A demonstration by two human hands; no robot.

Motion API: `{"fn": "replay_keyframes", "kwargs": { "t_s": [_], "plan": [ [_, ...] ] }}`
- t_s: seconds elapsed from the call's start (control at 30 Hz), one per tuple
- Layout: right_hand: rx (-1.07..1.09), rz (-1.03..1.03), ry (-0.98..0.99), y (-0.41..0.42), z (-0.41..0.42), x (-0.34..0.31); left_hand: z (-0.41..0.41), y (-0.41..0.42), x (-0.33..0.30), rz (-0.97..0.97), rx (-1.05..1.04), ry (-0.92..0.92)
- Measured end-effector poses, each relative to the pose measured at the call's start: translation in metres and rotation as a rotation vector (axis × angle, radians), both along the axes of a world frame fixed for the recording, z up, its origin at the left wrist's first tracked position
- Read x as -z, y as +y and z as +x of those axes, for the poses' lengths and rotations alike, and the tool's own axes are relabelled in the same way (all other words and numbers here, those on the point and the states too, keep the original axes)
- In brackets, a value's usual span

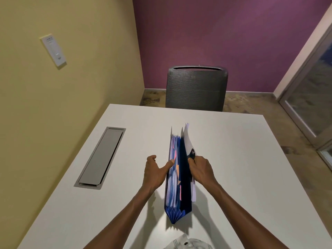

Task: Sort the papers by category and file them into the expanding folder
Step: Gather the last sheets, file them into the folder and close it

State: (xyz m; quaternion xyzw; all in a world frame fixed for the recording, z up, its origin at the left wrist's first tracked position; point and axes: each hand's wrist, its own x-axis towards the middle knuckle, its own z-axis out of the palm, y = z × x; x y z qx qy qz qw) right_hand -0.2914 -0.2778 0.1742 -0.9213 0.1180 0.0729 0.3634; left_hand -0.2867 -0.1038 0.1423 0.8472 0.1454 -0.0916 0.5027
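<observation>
Expanding folder (179, 177), blue, stands upright mid-table (233, 141), papers (171, 186) already in its pockets. The left hand (154, 171) lies loose against its left face, thumb at the rim; the right hand (201, 169) grips the flap with the white sheets (188, 141). Best to brace left and pull the pockets apart evenly so nothing topples.

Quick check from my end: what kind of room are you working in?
Probably a small office or meeting room: a white table with a cable hatch, a mesh office chair across it, and a glass door on the right.
</observation>
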Motion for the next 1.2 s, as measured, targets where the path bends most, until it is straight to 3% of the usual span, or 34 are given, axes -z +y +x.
{"fn": "replay_keyframes", "kwargs": {
  "t_s": [0.5,0.7,0.97,1.2],
  "plan": [
    [-0.006,0.053,0.004,-0.009,0.005,0.007,-0.008,-0.014,-0.001,-0.242,0.036,0.166],
    [-0.011,0.071,-0.013,-0.007,0.006,0.008,-0.008,-0.020,0.001,-0.127,0.108,0.128],
    [0.065,0.037,0.018,-0.033,0.005,0.014,-0.009,-0.029,-0.001,-0.196,0.120,0.131],
    [0.086,0.007,0.073,-0.064,0.005,0.017,-0.002,-0.046,0.003,0.128,0.261,0.028]
  ]
}}
